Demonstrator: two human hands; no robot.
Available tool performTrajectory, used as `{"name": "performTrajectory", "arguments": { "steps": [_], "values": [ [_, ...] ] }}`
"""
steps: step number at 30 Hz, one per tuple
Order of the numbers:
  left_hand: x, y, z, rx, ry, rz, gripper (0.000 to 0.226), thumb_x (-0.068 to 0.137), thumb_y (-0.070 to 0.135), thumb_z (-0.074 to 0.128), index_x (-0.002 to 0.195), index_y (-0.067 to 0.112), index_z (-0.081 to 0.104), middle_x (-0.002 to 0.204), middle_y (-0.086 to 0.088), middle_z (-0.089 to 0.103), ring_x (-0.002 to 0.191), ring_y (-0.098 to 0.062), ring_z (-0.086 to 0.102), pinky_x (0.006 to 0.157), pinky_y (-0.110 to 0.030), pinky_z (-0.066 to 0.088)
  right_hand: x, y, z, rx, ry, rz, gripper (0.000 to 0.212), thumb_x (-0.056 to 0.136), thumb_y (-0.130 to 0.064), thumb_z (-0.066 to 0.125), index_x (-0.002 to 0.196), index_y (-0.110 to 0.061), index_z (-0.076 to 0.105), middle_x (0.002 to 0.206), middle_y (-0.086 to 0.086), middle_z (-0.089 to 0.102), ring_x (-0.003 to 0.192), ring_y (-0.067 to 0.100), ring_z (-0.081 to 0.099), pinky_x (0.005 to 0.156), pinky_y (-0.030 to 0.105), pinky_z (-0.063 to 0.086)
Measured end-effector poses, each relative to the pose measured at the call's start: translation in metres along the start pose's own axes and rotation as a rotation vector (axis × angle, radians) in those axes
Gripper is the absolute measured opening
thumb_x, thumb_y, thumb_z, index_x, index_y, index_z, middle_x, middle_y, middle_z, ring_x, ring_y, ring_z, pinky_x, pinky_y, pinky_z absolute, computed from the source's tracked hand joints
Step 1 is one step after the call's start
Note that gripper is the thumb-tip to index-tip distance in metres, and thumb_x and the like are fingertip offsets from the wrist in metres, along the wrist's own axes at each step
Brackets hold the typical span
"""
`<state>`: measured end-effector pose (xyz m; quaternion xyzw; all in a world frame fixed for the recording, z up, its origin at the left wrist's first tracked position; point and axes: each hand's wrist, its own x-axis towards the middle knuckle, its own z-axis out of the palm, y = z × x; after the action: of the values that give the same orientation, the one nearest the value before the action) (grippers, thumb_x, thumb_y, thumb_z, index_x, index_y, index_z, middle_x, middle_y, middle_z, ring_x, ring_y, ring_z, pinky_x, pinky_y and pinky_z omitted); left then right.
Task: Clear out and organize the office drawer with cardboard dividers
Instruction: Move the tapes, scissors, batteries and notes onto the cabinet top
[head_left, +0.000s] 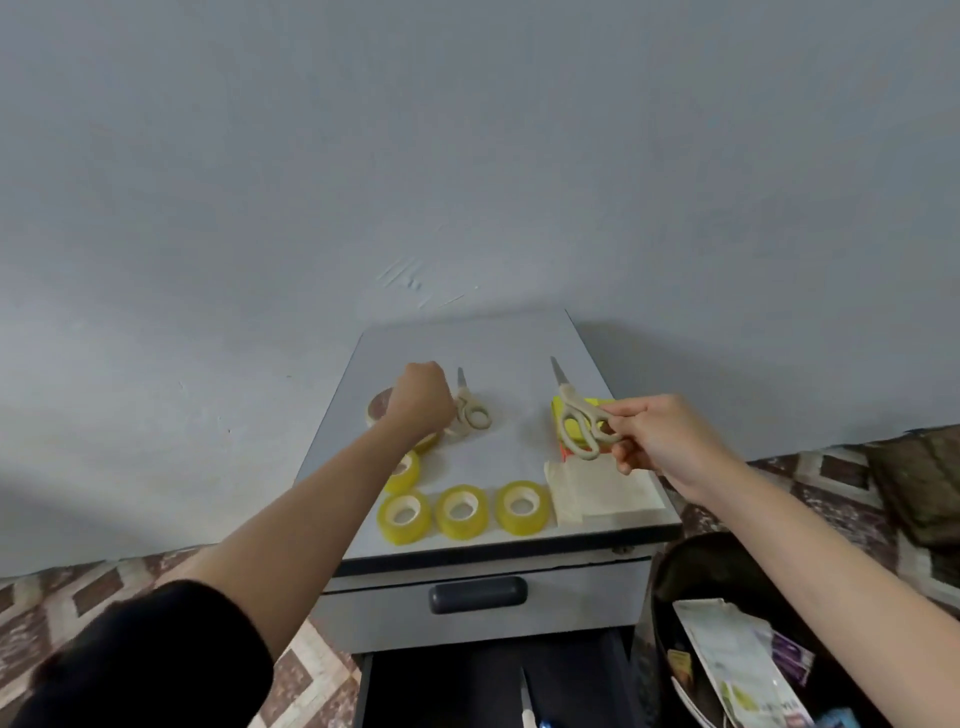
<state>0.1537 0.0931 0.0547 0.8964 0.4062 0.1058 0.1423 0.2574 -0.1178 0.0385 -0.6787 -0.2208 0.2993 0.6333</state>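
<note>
On top of a grey drawer cabinet (467, 358), my right hand (654, 434) pinches the handle of cream-handled scissors (574, 415), blades pointing away, held over yellow sticky notes (597, 402). My left hand (421, 400) is curled beside a second pair of scissors (470, 410) that lies on the cabinet; I cannot tell whether it holds anything. Several yellow tape rolls (462, 512) lie along the front and left. A brown tape roll (379, 408) peeks out behind my left wrist. Below, a lower drawer (457, 691) stands open and dark, a pen-like item (527, 712) inside.
Folded cream paper (602, 491) lies at the cabinet's front right corner. The top drawer (478, 595) with a dark handle is closed. A dark bag (727, 649) with papers and packets stands to the right. Patterned floor surrounds the cabinet; a grey wall is behind.
</note>
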Motion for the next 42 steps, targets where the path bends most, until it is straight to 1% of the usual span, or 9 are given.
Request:
{"name": "performTrajectory", "arguments": {
  "steps": [2, 5, 12, 19, 24, 31, 37, 39, 42],
  "values": [
    [0.013, 0.011, 0.010, 0.105, -0.007, 0.027, 0.017, 0.085, 0.001, 0.050, 0.091, -0.006, 0.063, 0.093, -0.019, 0.065, 0.087, -0.030, 0.065, 0.058, -0.033, 0.050, 0.008, 0.006, -0.008, -0.026, 0.010, 0.013, 0.023, 0.094, 0.008, 0.042, 0.108, 0.007, 0.060, 0.072, 0.015, 0.057, 0.035, 0.006, 0.048, 0.036, 0.019, 0.041],
    [0.026, 0.021, 0.021, 0.256, 0.007, 0.069, 0.020, 0.087, 0.004, 0.048, 0.101, -0.004, 0.061, 0.106, -0.018, 0.063, 0.098, -0.032, 0.063, 0.075, -0.033, 0.051, 0.015, 0.016, -0.018, -0.047, 0.016, 0.027, 0.024, 0.093, 0.007, 0.044, 0.110, 0.006, 0.061, 0.074, 0.013, 0.058, 0.036, 0.006, 0.049, 0.037, 0.020, 0.042],
    [0.033, 0.022, 0.036, 0.511, 0.002, 0.096, 0.020, 0.083, 0.017, 0.063, 0.101, 0.007, 0.063, 0.102, -0.009, 0.065, 0.097, -0.026, 0.062, 0.072, -0.028, 0.042, 0.018, 0.025, -0.029, -0.018, 0.031, 0.017, 0.022, 0.092, 0.010, 0.044, 0.105, 0.002, 0.060, 0.073, 0.013, 0.057, 0.036, 0.007, 0.048, 0.036, 0.019, 0.040],
    [0.033, 0.018, 0.042, 0.614, 0.058, 0.166, 0.014, 0.082, 0.013, 0.060, 0.094, 0.008, 0.063, 0.099, -0.009, 0.064, 0.096, -0.024, 0.059, 0.074, -0.028, 0.038, 0.014, 0.024, -0.024, -0.013, 0.005, 0.016, 0.021, 0.092, 0.009, 0.044, 0.099, 0.000, 0.061, 0.072, 0.011, 0.058, 0.036, 0.007, 0.048, 0.036, 0.020, 0.041],
    [0.028, 0.006, 0.038, 0.409, 0.120, 0.241, 0.022, 0.084, 0.012, 0.055, 0.101, 0.010, 0.069, 0.105, -0.007, 0.065, 0.101, -0.024, 0.055, 0.075, -0.029, 0.035, 0.010, 0.018, -0.017, -0.018, -0.007, 0.010, 0.020, 0.093, 0.009, 0.043, 0.098, -0.001, 0.060, 0.075, 0.013, 0.058, 0.035, 0.007, 0.047, 0.036, 0.020, 0.042],
    [-0.017, -0.033, 0.013, -0.102, 0.337, 0.247, 0.033, 0.091, 0.020, 0.054, 0.122, 0.013, 0.060, 0.125, -0.009, 0.056, 0.118, -0.027, 0.046, 0.095, -0.032, 0.035, 0.020, 0.002, 0.023, -0.061, 0.027, -0.015, 0.023, 0.093, 0.010, 0.040, 0.099, 0.001, 0.059, 0.071, 0.013, 0.057, 0.032, 0.007, 0.047, 0.036, 0.021, 0.044],
    [-0.050, -0.085, 0.007, -0.176, 0.377, 0.164, 0.035, 0.093, 0.025, 0.053, 0.126, 0.013, 0.056, 0.129, -0.006, 0.052, 0.118, -0.022, 0.046, 0.092, -0.023, 0.033, 0.047, -0.004, 0.072, -0.143, 0.092, -0.011, 0.025, 0.093, 0.005, 0.036, 0.087, -0.001, 0.059, 0.068, 0.012, 0.056, 0.045, 0.017, 0.047, 0.036, 0.021, 0.042],
    [-0.058, -0.102, 0.012, -0.211, 0.380, 0.123, 0.038, 0.095, 0.028, 0.051, 0.130, 0.013, 0.052, 0.133, -0.006, 0.049, 0.122, -0.021, 0.044, 0.097, -0.026, 0.033, 0.055, -0.002, 0.090, -0.142, 0.108, -0.001, 0.023, 0.093, 0.005, 0.036, 0.085, 0.002, 0.057, 0.070, 0.014, 0.055, 0.042, 0.018, 0.048, 0.033, 0.019, 0.041],
    [-0.071, -0.124, 0.026, -0.295, 0.367, 0.082, 0.046, 0.096, 0.036, 0.045, 0.136, 0.014, 0.045, 0.140, -0.005, 0.041, 0.129, -0.019, 0.036, 0.104, -0.026, 0.026, 0.071, 0.002, 0.111, -0.133, 0.129, 0.018, 0.022, 0.094, 0.003, 0.038, 0.103, 0.009, 0.057, 0.077, 0.017, 0.056, 0.026, 0.010, 0.048, 0.030, 0.018, 0.041]
  ]
}}
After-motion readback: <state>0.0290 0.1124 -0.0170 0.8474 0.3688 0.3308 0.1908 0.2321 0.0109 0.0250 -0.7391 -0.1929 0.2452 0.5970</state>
